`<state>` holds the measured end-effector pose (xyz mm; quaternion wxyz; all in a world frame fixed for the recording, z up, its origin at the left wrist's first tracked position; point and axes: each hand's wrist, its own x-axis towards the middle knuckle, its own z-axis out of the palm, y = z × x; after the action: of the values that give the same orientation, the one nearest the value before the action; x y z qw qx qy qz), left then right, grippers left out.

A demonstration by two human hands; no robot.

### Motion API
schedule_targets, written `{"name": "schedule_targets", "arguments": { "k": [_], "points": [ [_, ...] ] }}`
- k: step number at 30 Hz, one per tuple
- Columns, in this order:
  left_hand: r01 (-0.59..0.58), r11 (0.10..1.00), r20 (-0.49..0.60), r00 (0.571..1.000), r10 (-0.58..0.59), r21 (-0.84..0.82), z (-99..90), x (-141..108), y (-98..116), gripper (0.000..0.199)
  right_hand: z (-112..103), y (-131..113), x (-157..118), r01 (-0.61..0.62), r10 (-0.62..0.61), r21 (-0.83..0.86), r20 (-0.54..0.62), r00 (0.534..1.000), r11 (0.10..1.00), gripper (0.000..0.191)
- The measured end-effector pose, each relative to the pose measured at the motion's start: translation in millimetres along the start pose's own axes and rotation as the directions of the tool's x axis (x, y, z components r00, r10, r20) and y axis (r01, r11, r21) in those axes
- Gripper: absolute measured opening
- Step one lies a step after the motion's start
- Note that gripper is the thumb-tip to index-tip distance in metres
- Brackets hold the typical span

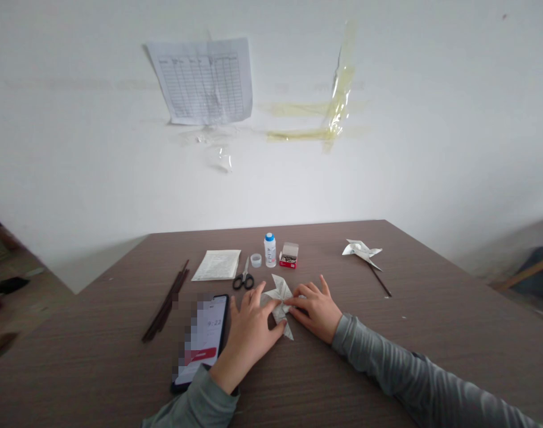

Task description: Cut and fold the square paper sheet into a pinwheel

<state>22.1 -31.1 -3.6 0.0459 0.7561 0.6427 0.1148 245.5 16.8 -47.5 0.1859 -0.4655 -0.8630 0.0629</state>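
A folded paper pinwheel (pixel 281 288) with printed text lies on the table in front of me, its pointed blades spread out. My left hand (pixel 254 324) holds it from the left, with thumb and index finger on the paper near its middle and the other fingers raised. From the right, my right hand (pixel 314 308) presses its fingertips together at the pinwheel's centre, and its little finger sticks up. Whether a small part sits under those fingertips is hidden. Just beyond my left hand lie scissors (pixel 243 280) with black handles.
Along the back stand a white glue bottle (pixel 270 252) with blue cap, a small clear cup (pixel 256 260) and an open red box (pixel 289 257) of small metal pieces. Paper sheets (pixel 217 265), dark sticks (pixel 166 303) and a phone (pixel 204 342) lie left; a pinwheel on a stick (pixel 361 252) lies right.
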Motion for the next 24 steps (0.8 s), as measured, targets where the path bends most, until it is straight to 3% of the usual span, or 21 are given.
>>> {"name": "schedule_targets", "arguments": {
  "k": [10, 24],
  "points": [
    [0.003, 0.998, 0.018, 1.000, -0.002, -0.060, -4.1, -1.7, 2.9, 0.045, 3.0, 13.9, -0.8, 0.030, -0.025, 0.092, -0.055, 0.998, 0.995, 0.036],
    [-0.022, 0.998, 0.002, 1.000, 0.022, -0.061, 2.5, -3.1, -3.8, 0.051, 3.9, 32.0, -0.1, 0.055, -0.047, 0.092, -0.081, 0.996, 0.994, 0.038]
  ]
}}
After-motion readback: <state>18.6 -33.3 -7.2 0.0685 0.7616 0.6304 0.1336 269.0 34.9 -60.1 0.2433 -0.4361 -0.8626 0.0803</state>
